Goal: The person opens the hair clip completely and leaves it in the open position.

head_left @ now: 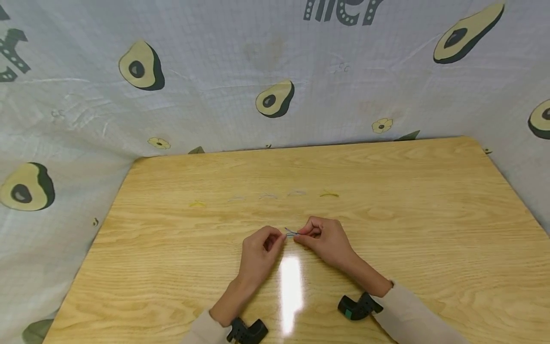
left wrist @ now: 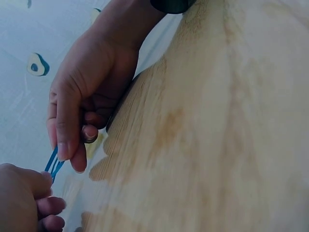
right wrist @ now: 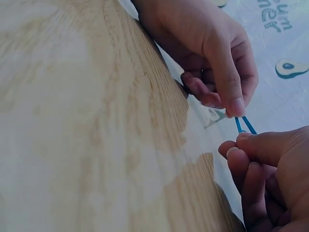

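Observation:
A thin blue strip (head_left: 292, 233) is stretched between the two hands just above the table, its strands partly crossed, with one end pointing up and left. My left hand (head_left: 259, 253) pinches its left side between thumb and forefinger. From the other side, my right hand (head_left: 328, 239) pinches it, and the fingertips stand a small gap apart. In the left wrist view, narrow strands of the blue strip (left wrist: 50, 160) run side by side. The right wrist view shows the blue strip (right wrist: 249, 125) spreading in a narrow V below the left thumb. The fingertips hide the rest of it.
Beyond the hands, a row of thin curved strips lies on the wooden table (head_left: 408, 200): a yellow strip (head_left: 197, 204) at left, several pale ones such as this pale strip (head_left: 268, 196), and a darker yellow strip (head_left: 329, 194) at right. An avocado-print sheet (head_left: 206, 62) hangs behind.

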Tool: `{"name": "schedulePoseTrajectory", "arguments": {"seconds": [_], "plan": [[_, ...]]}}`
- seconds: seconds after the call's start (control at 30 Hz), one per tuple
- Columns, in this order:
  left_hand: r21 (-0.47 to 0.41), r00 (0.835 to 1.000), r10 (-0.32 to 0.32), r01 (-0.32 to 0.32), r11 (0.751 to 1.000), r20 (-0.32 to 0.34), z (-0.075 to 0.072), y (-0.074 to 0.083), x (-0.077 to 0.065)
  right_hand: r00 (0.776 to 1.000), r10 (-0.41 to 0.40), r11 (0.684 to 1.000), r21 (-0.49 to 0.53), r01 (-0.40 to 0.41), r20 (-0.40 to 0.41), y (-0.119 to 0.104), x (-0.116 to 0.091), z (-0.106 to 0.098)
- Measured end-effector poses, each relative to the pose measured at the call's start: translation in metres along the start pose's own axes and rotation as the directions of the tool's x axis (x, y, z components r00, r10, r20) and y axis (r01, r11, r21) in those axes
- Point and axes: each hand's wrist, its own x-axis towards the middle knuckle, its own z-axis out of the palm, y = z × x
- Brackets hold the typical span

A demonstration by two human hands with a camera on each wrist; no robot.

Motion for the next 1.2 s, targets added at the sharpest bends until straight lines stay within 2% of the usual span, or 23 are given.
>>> {"name": "schedulePoseTrajectory", "arguments": {"seconds": [0.2, 0.5, 0.6, 0.7, 0.77, 0.93, 1.03, 1.2], "plan": [[-0.001, 1.000, 0.000, 0.000, 1.000, -0.003, 0.000, 0.005, 0.004, 0.999, 0.040, 0.999, 0.037, -0.040, -0.022, -0.002, 0.001, -0.004], [0.032, 1.000, -0.012, 0.012, 0.999, 0.011, 0.017, 0.024, 0.022, 0.998, 0.013, 0.998, 0.068, -0.008, -0.065, -0.001, 0.002, -0.030], [0.053, 1.000, -0.007, 0.006, 0.999, 0.018, 0.025, 0.027, 0.028, 0.997, 0.025, 0.998, 0.058, -0.020, -0.075, -0.002, 0.000, -0.039], [0.060, 0.999, -0.010, 0.008, 0.998, 0.035, 0.033, 0.030, 0.035, 0.996, 0.022, 0.999, 0.031, -0.020, -0.085, 0.000, -0.001, -0.049], [0.061, 0.998, -0.030, 0.026, 0.998, 0.051, 0.039, 0.032, 0.039, 0.995, 0.028, 1.000, -0.004, -0.029, -0.094, -0.006, -0.002, -0.055], [0.045, 0.996, -0.069, 0.066, 0.997, 0.059, 0.054, 0.035, 0.050, 0.990, 0.004, 0.995, -0.102, -0.018, -0.138, -0.001, -0.003, -0.070], [0.036, 0.994, -0.088, 0.086, 0.996, 0.069, 0.063, 0.037, 0.056, 0.984, -0.028, 0.988, -0.155, 0.001, -0.176, 0.012, -0.002, -0.078], [0.033, 0.988, -0.124, 0.121, 0.992, 0.094, 0.075, 0.041, 0.064, 0.972, -0.033, 0.978, -0.208, -0.016, -0.232, 0.015, -0.004, -0.090]]}}
